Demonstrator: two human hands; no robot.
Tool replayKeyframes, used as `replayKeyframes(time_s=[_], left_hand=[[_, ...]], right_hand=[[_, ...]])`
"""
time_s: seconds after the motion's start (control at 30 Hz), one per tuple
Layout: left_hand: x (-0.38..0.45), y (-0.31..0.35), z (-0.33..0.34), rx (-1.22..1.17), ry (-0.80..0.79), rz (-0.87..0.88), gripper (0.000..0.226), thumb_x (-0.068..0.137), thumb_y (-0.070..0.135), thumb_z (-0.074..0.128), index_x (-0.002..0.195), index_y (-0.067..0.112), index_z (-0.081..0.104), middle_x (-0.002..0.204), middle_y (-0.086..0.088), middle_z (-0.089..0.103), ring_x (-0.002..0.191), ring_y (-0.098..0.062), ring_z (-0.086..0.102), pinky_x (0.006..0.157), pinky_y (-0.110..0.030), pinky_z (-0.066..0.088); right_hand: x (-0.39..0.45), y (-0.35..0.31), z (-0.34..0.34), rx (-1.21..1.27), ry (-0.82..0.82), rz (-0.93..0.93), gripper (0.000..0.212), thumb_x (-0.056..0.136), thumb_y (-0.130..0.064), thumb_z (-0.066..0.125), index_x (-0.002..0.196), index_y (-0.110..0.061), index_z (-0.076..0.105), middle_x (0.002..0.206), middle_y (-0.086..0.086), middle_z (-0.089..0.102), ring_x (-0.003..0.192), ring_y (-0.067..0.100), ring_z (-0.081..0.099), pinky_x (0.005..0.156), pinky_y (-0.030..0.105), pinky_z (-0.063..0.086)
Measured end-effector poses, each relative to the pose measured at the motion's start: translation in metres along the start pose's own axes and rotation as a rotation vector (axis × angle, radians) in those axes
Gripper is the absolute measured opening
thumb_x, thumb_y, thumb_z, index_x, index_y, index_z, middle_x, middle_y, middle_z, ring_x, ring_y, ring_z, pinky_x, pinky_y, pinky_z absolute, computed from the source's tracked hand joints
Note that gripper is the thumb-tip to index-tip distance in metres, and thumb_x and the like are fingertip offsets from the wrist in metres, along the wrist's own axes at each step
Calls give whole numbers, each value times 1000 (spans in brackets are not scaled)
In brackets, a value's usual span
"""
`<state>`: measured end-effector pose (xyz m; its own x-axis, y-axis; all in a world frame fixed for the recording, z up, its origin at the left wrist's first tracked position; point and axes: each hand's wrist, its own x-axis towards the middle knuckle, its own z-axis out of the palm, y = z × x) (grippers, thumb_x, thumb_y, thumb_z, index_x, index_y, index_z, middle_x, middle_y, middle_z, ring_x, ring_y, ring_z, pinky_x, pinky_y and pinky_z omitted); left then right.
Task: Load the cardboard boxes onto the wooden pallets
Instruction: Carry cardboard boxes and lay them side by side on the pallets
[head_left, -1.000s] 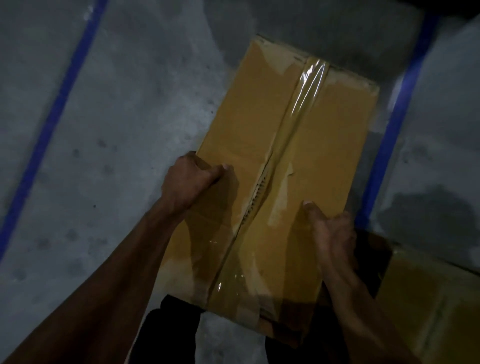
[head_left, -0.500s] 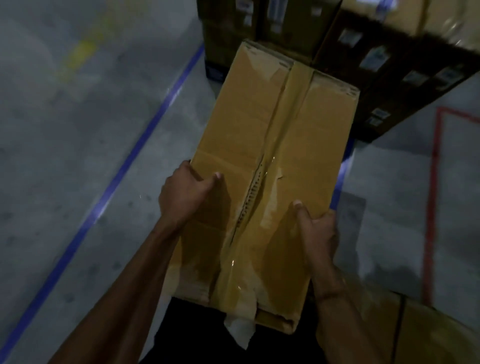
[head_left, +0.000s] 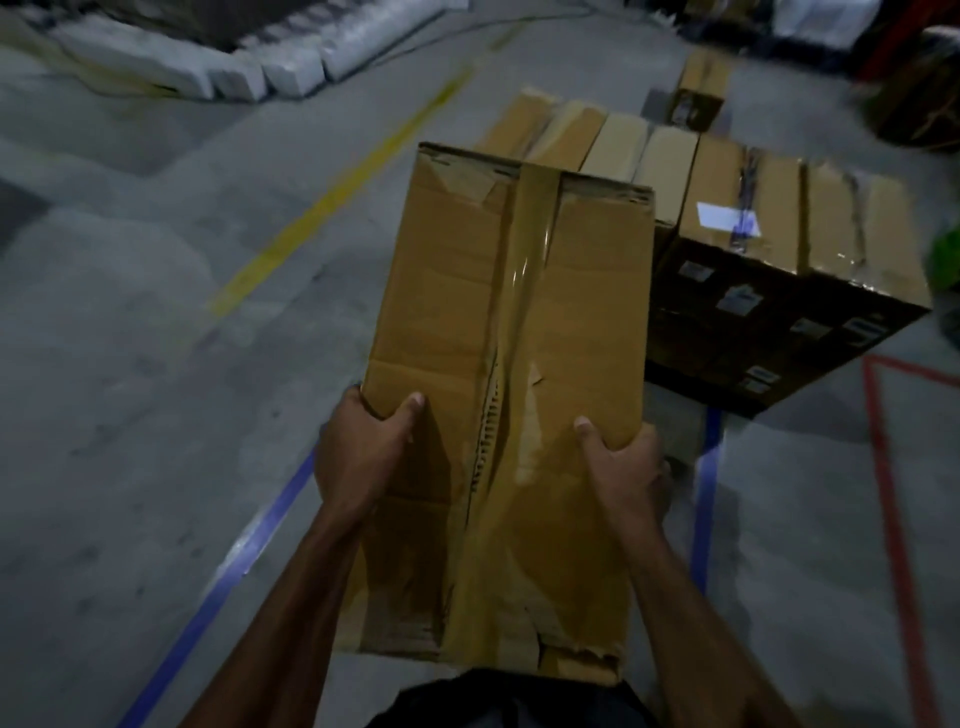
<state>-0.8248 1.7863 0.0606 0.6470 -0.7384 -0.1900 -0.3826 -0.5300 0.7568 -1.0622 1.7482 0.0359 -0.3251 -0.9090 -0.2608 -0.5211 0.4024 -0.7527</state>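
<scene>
1. At the far left, white sacks (head_left: 291, 73) are lined along the floor; about four are made out, the rest being blurred. A yellow floor line (head_left: 332, 202) and a blue tape line (head_left: 249, 551) cross the concrete.
2. The left hand (head_left: 363, 452) is curled round the left edge of the carried cardboard box (head_left: 509, 364), thumb laid on top.
3. One box is carried, held lengthwise off the floor in front of the body, its taped seam uppermost.
4. The right hand (head_left: 623, 462) is wrapped round the right edge, thumb on top.
5. To the right, a stack of boxes (head_left: 753, 249) is seen, roughly seven tops in the upper layer; no pallet can be made out beneath it. One lone box (head_left: 698, 88) lies beyond.
6. The transport step is judged to be in hand; next, the box would need to be brought over the stack and lowered squarely onto it.
</scene>
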Motion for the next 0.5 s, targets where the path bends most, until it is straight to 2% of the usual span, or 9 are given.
replayKeyframes(time_s=[0.07,0.13,0.33,0.5], left_hand=[[26,5,-3,1,32,-9,50,81,62,65,110,21,58,76,16,51,84,-22,58,77,-36,47],[56,10,-1,17,57,-23,47,81,63,64,105,24,56,75,16,50,83,-21,56,80,-39,50],[174,38,9,3,155,-51,47,77,68,64,98,26,59,91,3,64,89,-28,63,80,-44,54],[266,77,-9,-26,236,-104,40,78,65,65,92,29,56,87,4,60,90,-31,63,77,-41,52]], right_hand=[[19,-23,17,-26,6,-16,61,84,-61,65,122,-18,46,107,0,51,97,22,54,84,43,50],[44,-44,36,-45,-15,-22,64,83,-63,65,125,-18,46,110,2,53,101,25,57,89,48,52],[144,-124,106,-24,-95,-77,61,86,-59,64,128,-19,45,112,1,53,95,18,51,84,38,47],[210,-219,152,-54,-174,-151,59,88,-59,62,127,-18,45,108,-1,48,93,17,46,81,34,42]])
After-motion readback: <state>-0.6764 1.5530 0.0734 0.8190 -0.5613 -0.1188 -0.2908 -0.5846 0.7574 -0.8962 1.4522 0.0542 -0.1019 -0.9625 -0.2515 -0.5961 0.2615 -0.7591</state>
